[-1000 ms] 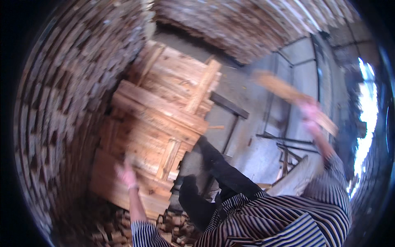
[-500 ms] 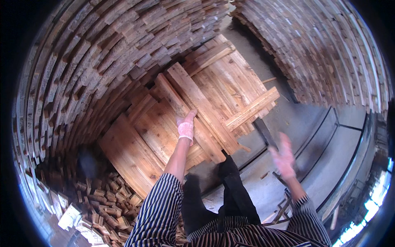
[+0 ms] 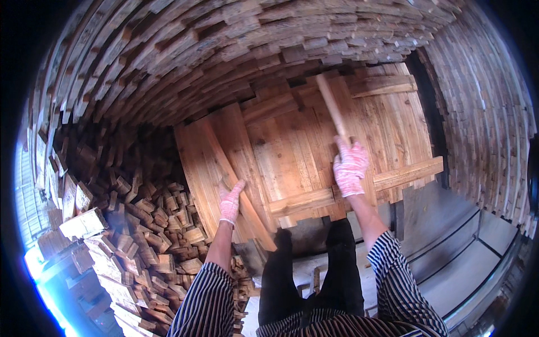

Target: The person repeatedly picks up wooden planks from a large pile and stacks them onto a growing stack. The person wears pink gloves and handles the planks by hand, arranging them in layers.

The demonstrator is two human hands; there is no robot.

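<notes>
Below me lies a wooden panel [image 3: 292, 151] of several boards, with crosswise battens [image 3: 412, 173] near its edges. My left hand [image 3: 230, 203], in a pink-white knit glove, is closed on a narrow wooden plank [image 3: 218, 147] that lies slantwise over the panel's left part. My right hand [image 3: 351, 167], gloved alike, is closed round the near end of another narrow plank [image 3: 331, 104]. That plank points away from me, above a wider board that lies across the panel. The fingers under each plank are partly hidden.
Tall stacks of wooden boards rise at the far side [image 3: 236, 62] and at the right [image 3: 483, 118]. A heap of short wood offcuts [image 3: 151, 224] lies at the left. Metal framing with grey sheets [image 3: 449, 241] stands at the right, near my legs.
My view has turned, so the panel sits more level. My left hand and its plank have shifted to the panel's left part. My right hand, empty before, now grips a narrow plank.
</notes>
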